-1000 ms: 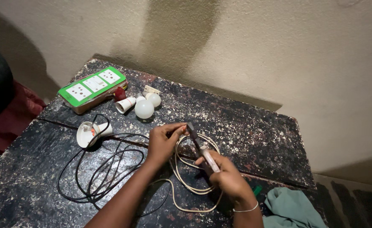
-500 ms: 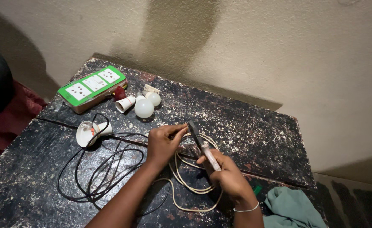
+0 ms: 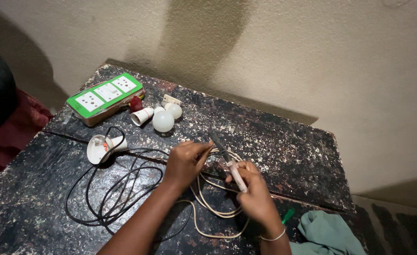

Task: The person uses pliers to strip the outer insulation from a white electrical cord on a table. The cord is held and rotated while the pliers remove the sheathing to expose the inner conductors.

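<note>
My left hand [image 3: 186, 163] pinches the end of a cream-coloured wire [image 3: 213, 215] that loops on the dark paint-flecked table [image 3: 284, 151]. My right hand [image 3: 253, 196] grips a white-handled cutting tool [image 3: 228, 162], its dark tip pointing up-left to the wire end near my left fingers. The two hands sit close together over the table's middle.
A coiled black cable [image 3: 109, 193] with a white lamp holder [image 3: 100, 147] lies left. Behind are a green-edged socket board [image 3: 105, 97], a red piece [image 3: 136, 104], white bulbs [image 3: 163, 121] and a white fitting [image 3: 142, 116]. A teal cloth [image 3: 326, 233] lies at front right. Wall behind.
Both hands hold their grip; the tool tip and wire end have shifted only slightly.
</note>
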